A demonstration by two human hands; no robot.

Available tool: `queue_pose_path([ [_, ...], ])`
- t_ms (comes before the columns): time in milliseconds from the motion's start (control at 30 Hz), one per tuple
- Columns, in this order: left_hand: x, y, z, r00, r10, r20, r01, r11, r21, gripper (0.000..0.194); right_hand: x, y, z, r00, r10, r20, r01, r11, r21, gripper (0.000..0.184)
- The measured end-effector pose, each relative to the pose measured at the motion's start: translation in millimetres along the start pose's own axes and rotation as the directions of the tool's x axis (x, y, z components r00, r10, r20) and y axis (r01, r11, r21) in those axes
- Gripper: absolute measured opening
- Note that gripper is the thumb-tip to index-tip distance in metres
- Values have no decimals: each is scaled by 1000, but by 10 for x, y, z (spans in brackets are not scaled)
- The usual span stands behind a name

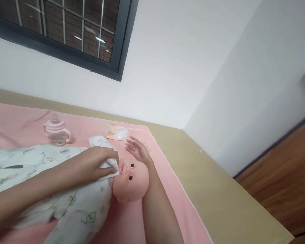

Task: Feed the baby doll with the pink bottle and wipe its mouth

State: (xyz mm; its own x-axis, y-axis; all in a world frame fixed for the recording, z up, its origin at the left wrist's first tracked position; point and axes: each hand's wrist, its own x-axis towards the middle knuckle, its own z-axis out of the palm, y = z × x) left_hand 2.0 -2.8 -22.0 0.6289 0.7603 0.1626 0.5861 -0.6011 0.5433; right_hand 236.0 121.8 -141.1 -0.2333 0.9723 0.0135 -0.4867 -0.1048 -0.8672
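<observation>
A bald baby doll [136,181] lies on its back in a white printed outfit [66,159], its head toward the right. My left hand [103,162] reaches over the doll's chest and pinches a white cloth [109,169] between thumb and fingers, right at the doll's mouth and chin. Past the top of the doll's head lies my right forearm, against the head. My right hand [138,149] rests beyond the head with fingers apart and nothing in it. Near its fingertips is a small clear printed packet [118,133].
A pink baby bottle [57,130] with two handles stands upright at the back left. Everything lies on a pink mat [173,189] over a pale wooden surface [205,183]. Behind are a white wall and a dark-framed window [117,64]. Brown wooden panelling [277,176] is at right.
</observation>
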Motion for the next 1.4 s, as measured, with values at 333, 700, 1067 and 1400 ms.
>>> queue_pose_path([
  [333,41,-60,30,999,19,-45,-16,997,72,18,-4,-14,21,1000,9,-9,-9,1000,9,37],
  [700,89,-83,110,983,120,-138,-112,992,65,23,-11,-19,31,1000,18,-15,-18,1000,11,37],
  [1067,85,-70,143,978,121,-169,-112,992,64,23,-7,-19,33,1000,8,-15,-9,1000,-20,37],
  [1400,81,-49,148,992,45,-119,-36,997,74,27,1,-9,24,1000,16,-16,-16,1000,-13,38],
])
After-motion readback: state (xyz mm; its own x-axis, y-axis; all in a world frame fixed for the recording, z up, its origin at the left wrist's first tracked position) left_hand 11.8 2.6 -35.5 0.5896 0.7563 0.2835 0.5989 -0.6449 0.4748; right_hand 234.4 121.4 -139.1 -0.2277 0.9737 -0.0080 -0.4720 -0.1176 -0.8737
